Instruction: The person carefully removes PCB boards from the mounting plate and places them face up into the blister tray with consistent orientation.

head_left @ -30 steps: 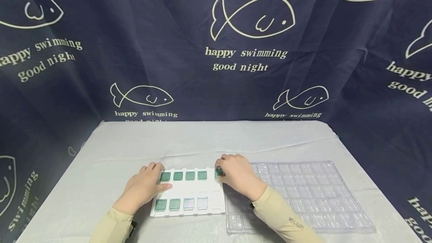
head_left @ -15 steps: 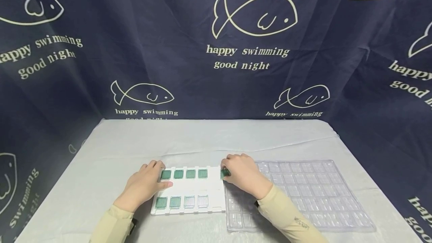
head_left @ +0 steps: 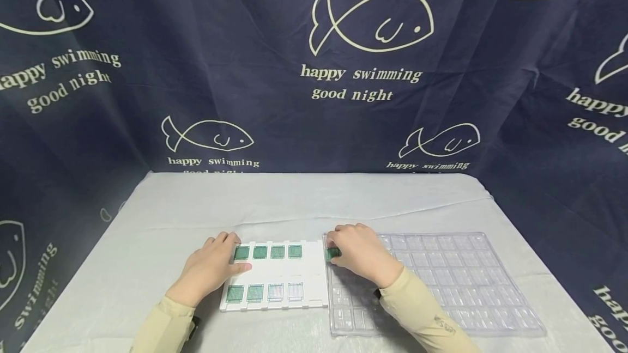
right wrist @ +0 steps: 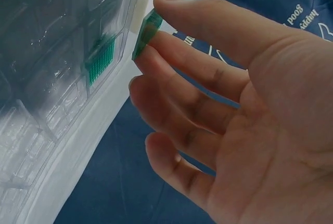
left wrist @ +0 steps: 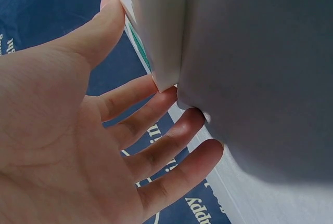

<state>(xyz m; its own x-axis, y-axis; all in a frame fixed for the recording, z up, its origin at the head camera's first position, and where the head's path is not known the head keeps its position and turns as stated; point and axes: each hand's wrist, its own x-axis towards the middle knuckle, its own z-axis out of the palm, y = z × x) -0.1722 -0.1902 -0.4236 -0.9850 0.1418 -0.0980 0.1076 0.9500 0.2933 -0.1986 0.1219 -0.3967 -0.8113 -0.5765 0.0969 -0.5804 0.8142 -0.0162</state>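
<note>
My right hand [head_left: 362, 250] pinches a small green perforated circuit board [head_left: 333, 254] between thumb and fingertips. It is over the back-left corner of a clear plastic compartment tray [head_left: 444, 277]. In the right wrist view the circuit board [right wrist: 145, 34] is seen nearly edge-on, and a green patch shows in the clear plastic near it. My left hand [head_left: 208, 271] rests on the left end of a white holder [head_left: 279, 272], thumb on its top face, fingertips at the back-left corner. Two rows of similar green boards [head_left: 277, 251] lie in the holder; its right end shows bare white.
The holder and the clear tray lie side by side on a white-covered table [head_left: 275, 200], the tray to the right. A dark blue fish-print cloth [head_left: 275, 70] hangs behind and at both sides. In the left wrist view a grey blurred surface [left wrist: 260, 68] fills the right.
My right hand has moved right with the green circuit board, from the holder's back-right end to over the clear tray's corner. My left hand stays in place on the holder.
</note>
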